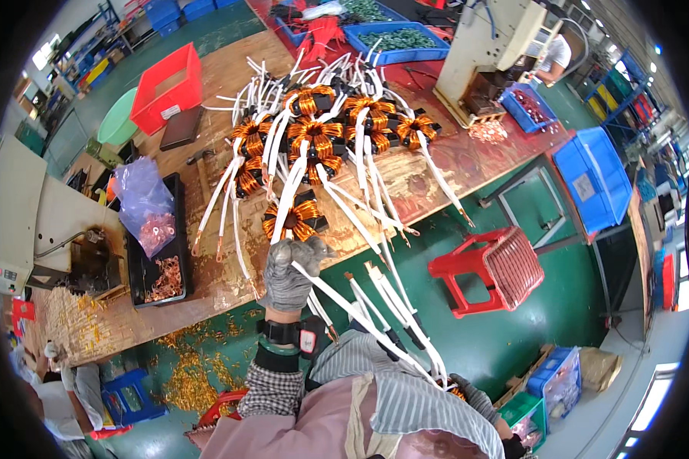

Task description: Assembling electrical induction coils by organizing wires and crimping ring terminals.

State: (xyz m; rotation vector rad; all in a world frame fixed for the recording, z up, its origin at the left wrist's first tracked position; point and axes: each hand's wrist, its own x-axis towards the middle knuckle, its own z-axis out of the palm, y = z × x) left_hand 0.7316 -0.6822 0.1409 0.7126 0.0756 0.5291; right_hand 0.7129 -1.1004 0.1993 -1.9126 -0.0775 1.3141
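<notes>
My left hand (289, 269), in a grey glove, is closed at the table's front edge, just below a copper-wound coil (292, 219). Its fingers are around a white sleeved lead (344, 310), which slants down to the right across my lap. Low on the right, my gloved right hand (476, 399) is closed at another copper-wound coil (458, 393), mostly hidden by my striped sleeve cover. Several white leads with bare copper ends rise from that coil. More copper-wound coils (314, 138) with white leads lie piled on the table ahead.
The worn wooden table (406, 183) carries a red bin (168, 88), a black tray (158, 260) of copper pieces and a machine (482, 61). A red stool (490, 271) stands on the green floor at right. A blue bin (593, 180) is beyond. Another person (69, 398) sits at left.
</notes>
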